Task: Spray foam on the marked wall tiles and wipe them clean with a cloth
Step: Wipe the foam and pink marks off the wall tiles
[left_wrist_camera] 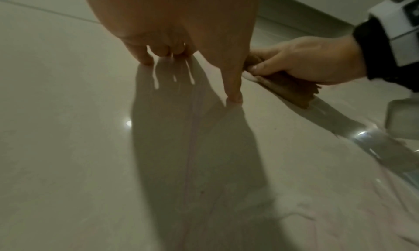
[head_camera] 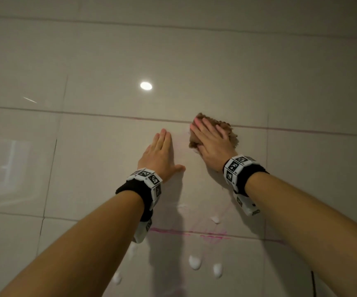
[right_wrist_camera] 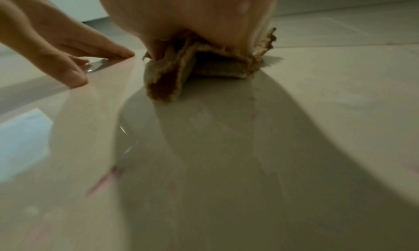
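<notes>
The brown cloth (head_camera: 216,133) lies bunched against the wall tile (head_camera: 113,157) at a pink-marked grout line, pressed under the right hand (head_camera: 212,142), thumb tucked around its edge. Just beside, the left hand (head_camera: 159,156) rests flat, fingers straight. Foam blobs (head_camera: 194,262) dot the tile below.

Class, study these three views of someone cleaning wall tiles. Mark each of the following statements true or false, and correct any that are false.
1. The right hand presses a brown cloth against the wall tiles. True.
2. The left hand holds a spray can. False: it holds nothing, its straight fingers resting on the tile.
3. White foam blobs sit on the wall below the hands. True.
4. The cloth is blue. False: it is brown.
5. Pink marks remain near the lower grout line. True.
</notes>
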### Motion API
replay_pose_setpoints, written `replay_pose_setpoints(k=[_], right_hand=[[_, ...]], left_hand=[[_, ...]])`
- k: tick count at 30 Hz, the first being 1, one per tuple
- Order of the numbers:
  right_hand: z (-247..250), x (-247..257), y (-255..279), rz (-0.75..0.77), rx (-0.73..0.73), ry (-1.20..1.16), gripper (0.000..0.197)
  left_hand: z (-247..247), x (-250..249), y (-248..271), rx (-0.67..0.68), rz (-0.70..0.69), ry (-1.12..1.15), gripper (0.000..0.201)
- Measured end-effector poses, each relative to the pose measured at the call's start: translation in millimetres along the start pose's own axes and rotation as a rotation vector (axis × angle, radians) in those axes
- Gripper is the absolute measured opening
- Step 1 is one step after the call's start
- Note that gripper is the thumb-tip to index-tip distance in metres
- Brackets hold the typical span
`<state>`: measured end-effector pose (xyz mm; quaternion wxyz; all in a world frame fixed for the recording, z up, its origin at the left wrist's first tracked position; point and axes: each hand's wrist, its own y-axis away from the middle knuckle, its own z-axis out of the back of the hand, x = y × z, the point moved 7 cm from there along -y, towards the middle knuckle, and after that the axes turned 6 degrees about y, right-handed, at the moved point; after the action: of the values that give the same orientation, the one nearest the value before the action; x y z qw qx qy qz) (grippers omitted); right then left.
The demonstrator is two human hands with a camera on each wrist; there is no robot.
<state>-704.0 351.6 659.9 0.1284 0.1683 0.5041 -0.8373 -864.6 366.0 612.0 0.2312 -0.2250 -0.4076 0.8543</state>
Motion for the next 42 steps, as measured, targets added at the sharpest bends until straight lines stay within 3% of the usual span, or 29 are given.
replay_pose_setpoints(k=[5, 10, 25, 29, 32, 38, 42], right_hand=[[-6.3, -29.0, 38.3, -0.059, -0.016, -0.001, 0.066], [0.0, -47.8, 42.2, -0.123, 0.009, 0.011, 0.069], [-0.9, 44.1, -11.0, -0.049, -0.022, -0.094, 0.061], [-6.3, 28.1, 9.3, -0.16, -0.04, -0.042, 0.072], [-8.4, 29.2, 8.4, -0.225, -0.035, -0.024, 0.069], [-4.3, 75.6, -24.1, -0.08, -0.032, -0.044, 0.073], [-4.4, 110.3, -49.8, 0.015, -0.025, -0.02, 0.066]], left_hand=[[-0.1, -0.7, 4.1, 0.02, 0.056, -0.02, 0.115], [2.7, -1.5, 6.3, 0.038, 0.088, -0.049, 0.115], [12.7, 34.3, -1.0, 0.021, -0.009, -0.071, 0.126], [16.2, 47.7, 2.1, 0.009, 0.026, -0.049, 0.127], [22.4, 61.4, 6.6, 0.007, 0.087, -0.028, 0.127], [33.5, 94.6, 11.0, -0.025, 0.183, 0.013, 0.141], [39.6, 114.4, 13.4, -0.02, 0.162, 0.005, 0.141]])
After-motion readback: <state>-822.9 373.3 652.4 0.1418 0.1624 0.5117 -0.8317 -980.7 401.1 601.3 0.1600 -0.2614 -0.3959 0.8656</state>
